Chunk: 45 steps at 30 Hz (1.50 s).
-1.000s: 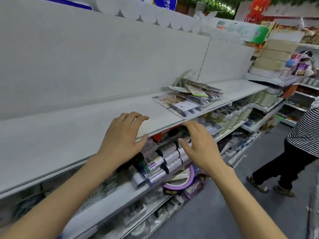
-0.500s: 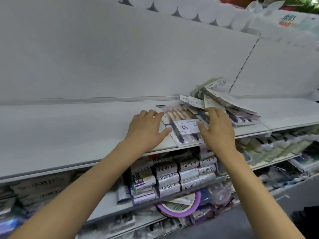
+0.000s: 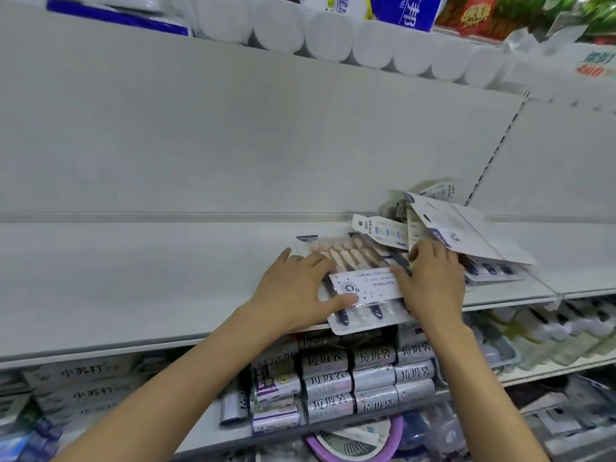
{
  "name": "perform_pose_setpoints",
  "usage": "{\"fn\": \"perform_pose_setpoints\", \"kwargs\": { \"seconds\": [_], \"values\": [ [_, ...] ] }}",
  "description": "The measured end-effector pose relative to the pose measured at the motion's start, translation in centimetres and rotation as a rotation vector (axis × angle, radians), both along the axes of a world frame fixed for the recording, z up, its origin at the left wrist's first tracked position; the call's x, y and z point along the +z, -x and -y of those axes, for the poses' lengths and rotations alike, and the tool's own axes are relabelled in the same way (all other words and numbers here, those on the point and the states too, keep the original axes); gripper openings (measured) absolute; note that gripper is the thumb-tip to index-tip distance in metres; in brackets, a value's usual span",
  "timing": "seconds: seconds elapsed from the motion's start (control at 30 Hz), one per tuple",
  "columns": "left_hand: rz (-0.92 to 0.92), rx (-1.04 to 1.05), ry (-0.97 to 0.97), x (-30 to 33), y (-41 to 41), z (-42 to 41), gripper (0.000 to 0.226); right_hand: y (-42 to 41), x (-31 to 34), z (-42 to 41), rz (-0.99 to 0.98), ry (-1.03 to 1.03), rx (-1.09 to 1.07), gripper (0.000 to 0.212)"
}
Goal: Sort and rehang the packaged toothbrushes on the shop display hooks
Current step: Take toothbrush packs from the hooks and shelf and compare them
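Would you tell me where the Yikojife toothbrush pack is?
Head view, centre-right: the Yikojife toothbrush pack lies on the white shelf's front edge, between both hands.

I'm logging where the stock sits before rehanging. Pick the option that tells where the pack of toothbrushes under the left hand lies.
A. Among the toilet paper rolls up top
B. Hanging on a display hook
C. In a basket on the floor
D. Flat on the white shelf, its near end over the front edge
D: the toothbrush multipack lies flat on the white shelf under the left hand, its near end past the shelf's front edge.
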<state>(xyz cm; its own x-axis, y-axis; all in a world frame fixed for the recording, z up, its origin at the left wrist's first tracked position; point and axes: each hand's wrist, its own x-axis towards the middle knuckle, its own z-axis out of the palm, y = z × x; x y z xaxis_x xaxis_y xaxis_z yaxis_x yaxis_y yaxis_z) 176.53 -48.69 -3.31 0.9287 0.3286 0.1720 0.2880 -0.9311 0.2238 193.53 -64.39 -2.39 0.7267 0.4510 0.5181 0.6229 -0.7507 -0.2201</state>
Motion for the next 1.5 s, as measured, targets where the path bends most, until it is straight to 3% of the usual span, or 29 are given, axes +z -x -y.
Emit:
{"fn": "perform_pose_setpoints", "kwargs": {
  "seconds": [0.27, 0.43, 0.67, 0.8, 0.87, 1.17, 1.27, 1.33, 1.43, 1.5],
  "values": [
    [0.051, 0.137, -0.039, -0.5, 5.1, -1.0, 0.061, -0.2, -0.2, 0.9, -0.094, -0.084, -0.022, 0.032],
    [0.069, 0.231, -0.003, -0.6, 9.3, -2.7, 0.062, 0.8, 0.4, -0.1, -0.061, -0.261, 0.136, 0.028],
    [0.071, 0.504, -0.089, -1.0, 15.1, -5.1, 0.107, 6.1, 0.6, -2.5, -0.189, -0.617, 0.453, 0.023],
    [0.076, 0.664, -0.266, 0.4, 18.0, -3.5, 0.086, 8.6, -0.4, -3.3, -0.412, -0.693, 0.553, 0.025],
    [0.019, 0.722, -0.219, 1.0, 19.4, -2.3, 0.078, 9.7, -1.0, -3.6, -0.450, -0.658, 0.598, 0.026],
    [0.103, 0.848, -0.095, -0.1, 22.1, -0.4, 0.079, 12.4, -2.0, -4.2, -0.668, -0.669, 0.577, 0.014],
    [0.133, 0.812, 0.053, -0.6, 22.7, 0.5, 0.085, 13.1, -1.9, -3.9, -0.774, -0.664, 0.617, 0.020],
    [0.198, 0.773, 0.276, -1.3, 23.1, 0.9, 0.093, 13.4, -1.7, -3.5, -0.836, -0.671, 0.652, 0.027],
    [0.525, 0.730, 0.822, -2.8, 23.7, 0.9, 0.099, 13.6, -1.4, -3.0, -0.908, -0.655, 0.687, 0.060],
    [0.678, 0.679, 0.988, -3.7, 23.9, 0.9, 0.093, 13.8, -1.3, -2.9, -0.967, -0.584, 0.725, 0.077]
  ]
}}
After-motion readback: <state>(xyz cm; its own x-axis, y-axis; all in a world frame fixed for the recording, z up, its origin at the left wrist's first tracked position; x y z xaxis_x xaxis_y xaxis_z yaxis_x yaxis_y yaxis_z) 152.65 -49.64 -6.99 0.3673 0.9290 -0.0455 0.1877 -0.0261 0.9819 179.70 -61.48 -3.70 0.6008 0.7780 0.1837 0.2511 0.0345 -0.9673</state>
